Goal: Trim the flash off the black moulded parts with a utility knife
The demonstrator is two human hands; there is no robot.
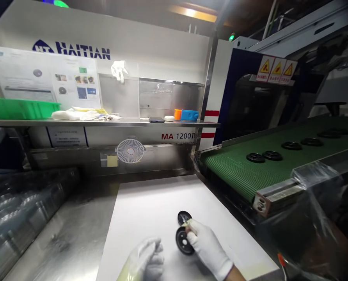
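Well above right hand (pixel 206 246), HAITIAN lettering (pixel 71 50)

The right glove (pixel 207 248) is white, the disc (pixel 184 241) is black, and the belt (pixel 244 168) at two o'clock is green with thin stripes.

One cam, worn on the person's head. It looks fwd & down, so the left hand (pixel 144 259) and right hand (pixel 207 248) show at the bottom of the pic, v close. The tabletop (pixel 74 234) is under the fingers (pixel 191 230), the green belt (pixel 244 171) is up & right of them, and the shelf (pixel 103 123) is far ahead.
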